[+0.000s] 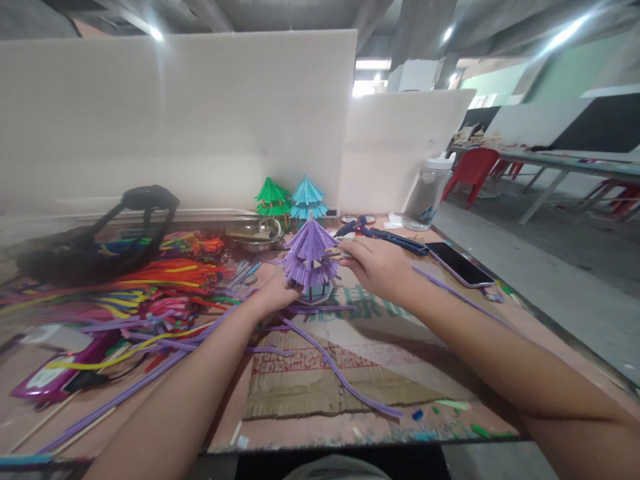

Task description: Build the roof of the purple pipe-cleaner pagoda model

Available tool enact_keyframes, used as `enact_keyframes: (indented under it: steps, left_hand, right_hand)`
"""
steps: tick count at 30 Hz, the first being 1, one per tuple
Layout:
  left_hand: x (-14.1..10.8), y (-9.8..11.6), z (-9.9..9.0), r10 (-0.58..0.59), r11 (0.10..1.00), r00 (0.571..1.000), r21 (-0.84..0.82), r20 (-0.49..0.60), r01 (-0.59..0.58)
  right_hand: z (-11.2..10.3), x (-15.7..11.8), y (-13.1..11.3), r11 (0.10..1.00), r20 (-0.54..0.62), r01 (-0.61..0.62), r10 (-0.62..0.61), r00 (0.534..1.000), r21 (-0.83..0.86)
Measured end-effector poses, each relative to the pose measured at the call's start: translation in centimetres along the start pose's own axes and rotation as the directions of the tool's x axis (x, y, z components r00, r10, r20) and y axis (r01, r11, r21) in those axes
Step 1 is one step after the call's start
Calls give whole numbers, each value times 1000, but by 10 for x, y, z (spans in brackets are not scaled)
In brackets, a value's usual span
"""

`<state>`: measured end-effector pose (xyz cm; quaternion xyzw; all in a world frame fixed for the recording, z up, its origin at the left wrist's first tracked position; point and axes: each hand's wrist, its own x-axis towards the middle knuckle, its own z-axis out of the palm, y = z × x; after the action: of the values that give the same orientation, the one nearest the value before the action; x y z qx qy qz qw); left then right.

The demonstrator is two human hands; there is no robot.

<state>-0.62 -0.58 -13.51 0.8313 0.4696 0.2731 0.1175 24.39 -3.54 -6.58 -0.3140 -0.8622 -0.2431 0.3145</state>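
A purple two-tiered model pagoda [311, 243], its roofs made of pipe cleaners, stands upright on a small pale base over the cardboard sheet [320, 393]. At its lower left side is my left hand [281, 291], closed on it, with the fingertips partly hidden by the lower roof. My right hand [374, 263] is pinched at the right side of the roofs. A thin dark tip shows between its fingers and the pagoda, too small to name. Loose purple pipe cleaners [345, 380] lie on the cardboard below my hands.
Behind stand a green pagoda [271, 198] and a blue pagoda [307, 197]. To the right are a glue gun [355, 227], a phone [461, 264] and a water bottle [428, 193]. Coloured pipe cleaners [165, 277], a blurred black object [95, 240] and a magenta device [60, 370] crowd the left.
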Motion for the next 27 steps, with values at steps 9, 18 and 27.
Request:
enact_keyframes:
  steps: [9,18,27]
  left_hand:
    - [0,4,5,87,996,996,-16,-6,-88]
    - [-2,16,4,46,987,998,153,-44,-39]
    - [-3,21,8,71,954,993,296,-90,-41]
  right_hand:
    - [4,-6,-6,988,-80,143,-139,987,51]
    - [11,-9,-4,989,-128,141,-134,983,44]
    - [7,-7,-7,989,-156,144,-139,978,20]
